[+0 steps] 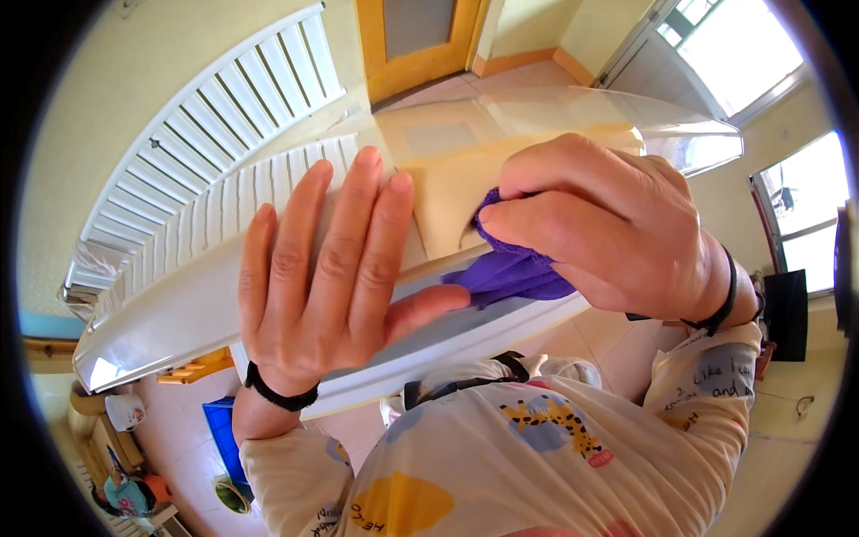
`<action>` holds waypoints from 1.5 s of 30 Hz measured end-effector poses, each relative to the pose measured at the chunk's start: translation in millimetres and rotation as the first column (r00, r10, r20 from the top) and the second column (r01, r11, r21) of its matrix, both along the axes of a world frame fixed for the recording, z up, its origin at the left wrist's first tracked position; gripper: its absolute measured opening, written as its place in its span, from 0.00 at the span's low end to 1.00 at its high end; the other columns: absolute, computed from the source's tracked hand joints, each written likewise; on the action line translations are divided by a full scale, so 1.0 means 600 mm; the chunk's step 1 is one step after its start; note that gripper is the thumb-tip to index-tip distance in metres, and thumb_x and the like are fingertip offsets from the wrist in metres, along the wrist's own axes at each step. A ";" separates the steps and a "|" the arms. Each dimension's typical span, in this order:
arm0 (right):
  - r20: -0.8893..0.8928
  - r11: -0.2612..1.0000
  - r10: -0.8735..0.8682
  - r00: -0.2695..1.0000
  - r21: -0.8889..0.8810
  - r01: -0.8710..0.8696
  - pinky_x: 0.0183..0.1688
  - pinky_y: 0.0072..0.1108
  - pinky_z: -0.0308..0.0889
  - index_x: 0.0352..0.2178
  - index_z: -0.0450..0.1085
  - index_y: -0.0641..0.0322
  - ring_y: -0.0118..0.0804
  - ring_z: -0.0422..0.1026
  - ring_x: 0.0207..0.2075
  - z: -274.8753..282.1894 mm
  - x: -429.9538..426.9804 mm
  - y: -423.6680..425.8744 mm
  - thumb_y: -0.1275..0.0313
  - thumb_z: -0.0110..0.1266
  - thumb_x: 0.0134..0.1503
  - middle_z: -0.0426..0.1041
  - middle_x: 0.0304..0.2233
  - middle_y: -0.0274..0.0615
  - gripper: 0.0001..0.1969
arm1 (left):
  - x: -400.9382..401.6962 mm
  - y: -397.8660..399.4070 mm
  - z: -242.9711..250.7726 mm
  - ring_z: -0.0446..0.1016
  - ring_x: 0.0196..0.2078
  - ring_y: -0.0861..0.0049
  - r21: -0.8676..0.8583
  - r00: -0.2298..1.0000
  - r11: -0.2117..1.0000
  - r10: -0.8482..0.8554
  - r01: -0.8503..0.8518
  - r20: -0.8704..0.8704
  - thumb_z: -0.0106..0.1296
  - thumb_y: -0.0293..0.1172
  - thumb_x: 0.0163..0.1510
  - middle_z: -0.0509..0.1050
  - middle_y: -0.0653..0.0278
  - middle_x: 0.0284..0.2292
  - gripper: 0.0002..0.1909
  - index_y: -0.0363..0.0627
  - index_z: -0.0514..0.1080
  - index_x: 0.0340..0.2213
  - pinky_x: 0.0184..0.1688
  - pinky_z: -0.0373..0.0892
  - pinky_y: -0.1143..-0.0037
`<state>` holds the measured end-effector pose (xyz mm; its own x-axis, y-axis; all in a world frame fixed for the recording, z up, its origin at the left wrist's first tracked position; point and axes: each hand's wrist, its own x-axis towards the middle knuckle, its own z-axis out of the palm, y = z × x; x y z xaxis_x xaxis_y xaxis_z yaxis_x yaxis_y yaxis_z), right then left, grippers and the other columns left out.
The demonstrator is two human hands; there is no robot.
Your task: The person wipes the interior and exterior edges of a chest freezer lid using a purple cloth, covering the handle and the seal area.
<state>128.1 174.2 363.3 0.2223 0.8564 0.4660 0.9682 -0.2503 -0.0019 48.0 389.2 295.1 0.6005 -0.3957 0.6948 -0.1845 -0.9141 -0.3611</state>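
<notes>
My right hand [604,228] pinches a bunched purple cloth [517,272] between thumb and fingers. The cloth's loose end hangs over the near edge of a long, glossy white top [194,285], which mirrors the door and radiator. Palm down, my left hand [329,282] lies over the same top with its fingers spread and nothing in its grasp. Its thumb tip reaches close to the cloth; whether the two touch, I cannot tell. Below the near edge runs a grey strip [416,329] with a white border. Dark bands circle both wrists.
A white radiator [215,121] is on the wall behind the top, beside a wooden door [376,40] with a pale panel. Windows [745,54] stand to the right. At lower left are a blue crate [221,436], a white bucket [125,411] and a person in a teal top [131,497].
</notes>
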 end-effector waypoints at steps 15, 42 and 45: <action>-0.056 0.998 0.056 0.997 0.011 -0.055 0.28 0.23 0.70 0.29 0.73 0.61 0.39 0.74 0.28 0.009 -0.005 -0.005 0.80 0.59 0.37 0.74 0.32 0.41 0.12 | -0.004 0.003 -0.011 0.75 0.45 0.65 0.021 0.999 1.000 0.006 -0.007 0.038 0.37 0.68 0.52 0.76 0.61 0.42 0.38 0.43 0.72 0.44 0.46 0.68 0.67; -0.303 0.970 0.154 0.940 0.230 -0.084 0.33 0.23 0.70 0.29 0.73 0.61 0.41 0.75 0.31 -0.033 0.025 -0.004 0.79 0.61 0.41 0.74 0.31 0.40 0.10 | -0.001 0.000 -0.006 0.75 0.44 0.64 0.018 0.999 1.000 -0.008 0.007 0.037 0.40 0.67 0.51 0.76 0.59 0.42 0.39 0.40 0.72 0.44 0.45 0.69 0.67; -0.498 0.917 0.305 0.812 0.383 -0.109 0.39 0.23 0.69 0.30 0.73 0.62 0.42 0.75 0.35 -0.036 0.034 -0.006 0.80 0.60 0.44 0.75 0.33 0.44 0.08 | -0.007 0.004 -0.013 0.75 0.44 0.64 -0.015 0.998 0.999 -0.040 0.041 0.040 0.46 0.65 0.49 0.76 0.59 0.42 0.38 0.40 0.72 0.44 0.44 0.69 0.68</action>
<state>148.8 170.8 341.9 0.3545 0.7337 0.5796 0.8119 0.0659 -0.5800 44.0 391.5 287.6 0.5557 -0.4076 0.7246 -0.2071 -0.9120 -0.3541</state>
